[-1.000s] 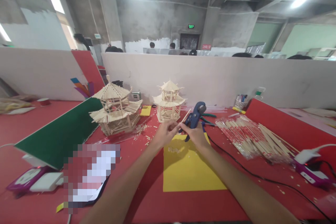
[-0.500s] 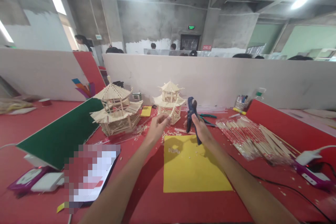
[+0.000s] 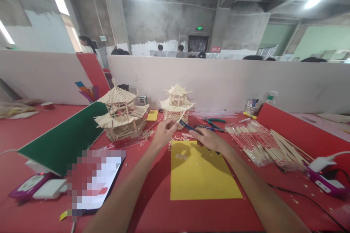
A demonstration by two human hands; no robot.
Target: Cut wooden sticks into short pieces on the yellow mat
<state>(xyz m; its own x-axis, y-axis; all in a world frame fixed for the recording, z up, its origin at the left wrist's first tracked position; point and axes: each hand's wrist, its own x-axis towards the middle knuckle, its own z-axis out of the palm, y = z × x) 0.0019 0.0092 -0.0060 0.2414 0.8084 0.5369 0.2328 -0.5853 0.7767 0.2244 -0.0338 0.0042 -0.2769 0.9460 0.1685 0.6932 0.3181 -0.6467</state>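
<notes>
My left hand [image 3: 164, 131] is closed in a pinch on a short wooden stick [image 3: 181, 116], held up just in front of the small stick pagoda [image 3: 177, 102]. My right hand [image 3: 208, 139] is closed over a dark blue cutter [image 3: 186, 125]. The cutter lies low and nearly flat above the table, its tip pointing toward the stick. Both hands hover over the far edge of a yellow sheet [image 3: 202, 174]. Wood chips lie scattered on the red table [image 3: 153, 204] under the hands.
A larger stick pagoda [image 3: 120, 111] stands to the left beside a green board [image 3: 62, 138]. Wrapped chopstick bundles [image 3: 262, 142] lie to the right, green pliers [image 3: 214, 120] behind the hands. A purple power strip [image 3: 325, 184] and black cable sit at the right, a blurred-out device [image 3: 93, 180] at the front left.
My right hand has tipped the blue cutter from upright down to nearly flat and moved it toward the stick. My left hand keeps the stick in about the same place.
</notes>
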